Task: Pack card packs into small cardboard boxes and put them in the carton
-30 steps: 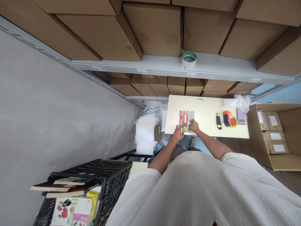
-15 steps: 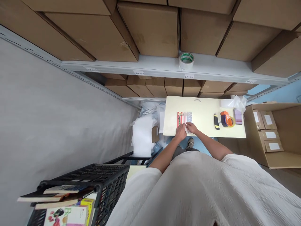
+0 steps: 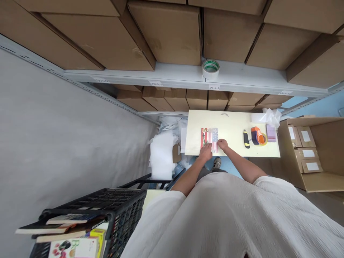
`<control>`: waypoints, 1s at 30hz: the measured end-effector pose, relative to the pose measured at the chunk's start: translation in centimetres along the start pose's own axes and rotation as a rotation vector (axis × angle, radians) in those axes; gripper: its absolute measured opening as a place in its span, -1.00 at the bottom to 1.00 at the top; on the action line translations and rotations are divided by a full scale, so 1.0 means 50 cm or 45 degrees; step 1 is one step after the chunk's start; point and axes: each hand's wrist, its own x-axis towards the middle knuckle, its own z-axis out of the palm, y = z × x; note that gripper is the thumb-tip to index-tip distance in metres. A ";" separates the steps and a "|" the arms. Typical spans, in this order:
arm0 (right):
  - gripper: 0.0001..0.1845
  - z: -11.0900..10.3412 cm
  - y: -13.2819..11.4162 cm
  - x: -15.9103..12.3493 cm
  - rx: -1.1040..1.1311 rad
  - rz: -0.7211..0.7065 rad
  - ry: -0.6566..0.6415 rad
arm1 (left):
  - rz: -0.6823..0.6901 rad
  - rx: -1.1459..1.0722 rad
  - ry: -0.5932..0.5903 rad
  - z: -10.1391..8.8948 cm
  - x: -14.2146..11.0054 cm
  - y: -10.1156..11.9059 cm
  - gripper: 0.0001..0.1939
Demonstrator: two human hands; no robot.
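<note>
A book (image 3: 209, 134) with red and white stripes and a starred blue strip on its cover lies on the pale yellow tabletop (image 3: 233, 123), close to the front edge. My left hand (image 3: 206, 152) rests on the lower part of the cover, its fingers stretched out over the book. Just off the book's right edge is my right hand (image 3: 222, 144), with fingers pressed together. Whatever is in that pinch, if anything, is too small to make out.
On the table's right are a black-and-yellow utility knife (image 3: 246, 139), an orange-and-purple tape dispenser (image 3: 256, 135) and a purple item (image 3: 271, 133). An open carton (image 3: 328, 143) stands right; a black crate (image 3: 126, 208) of books lies left. Boxes (image 3: 166, 32) fill the shelves.
My right hand has moved from the book's lower middle to beyond its right edge. My left hand has stayed on the cover's lower part, and more of the cover shows.
</note>
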 end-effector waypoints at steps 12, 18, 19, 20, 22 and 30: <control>-0.67 0.013 -0.035 -0.006 0.117 -0.013 -0.071 | -0.181 -0.096 0.094 -0.008 0.003 0.030 -0.43; -0.50 0.023 -0.083 -0.037 0.122 -0.145 -0.105 | -0.345 -0.276 0.206 -0.054 -0.004 0.043 -0.49; -0.47 0.023 -0.093 -0.041 0.148 -0.152 -0.129 | -0.367 -0.309 0.209 -0.064 -0.006 0.040 -0.52; -0.44 0.023 -0.104 -0.046 0.193 -0.159 -0.161 | -0.387 -0.344 0.209 -0.073 -0.009 0.035 -0.56; -0.39 0.025 -0.125 -0.055 0.321 -0.168 -0.241 | -0.416 -0.416 0.215 -0.089 -0.017 0.020 -0.64; -0.59 0.063 -0.171 -0.073 0.573 -0.126 -0.388 | -0.422 -0.540 0.372 -0.124 -0.059 -0.066 -0.78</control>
